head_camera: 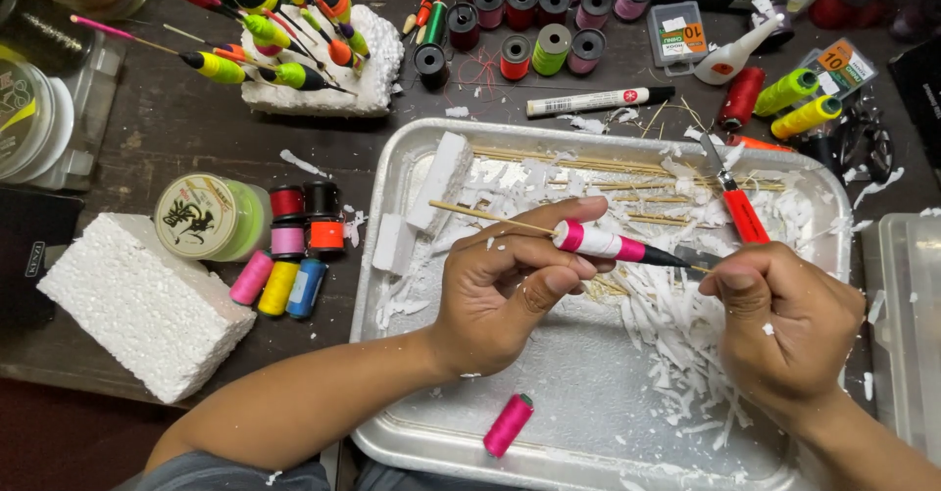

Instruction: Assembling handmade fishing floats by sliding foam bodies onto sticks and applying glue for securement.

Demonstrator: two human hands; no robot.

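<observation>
Left hand (510,285) clamped on pink-and-white float body (600,244), held above metal tray (392,172), mid-scene; thin stick (490,218) running out its left end; right hand (784,319) pinched shut at dark right tip (668,257), prob. on fine thread, too thin to confirm. Step judged: wrapping or trimming at tip; next move calls for steady tension, slow turn of float. Pink spool (508,424) near edge of tray; red-handled knife (737,202) far right, blade part-buried in foam shavings (676,329). Right fingertips hidden; tabletop (176,123) edges cut off.
</observation>
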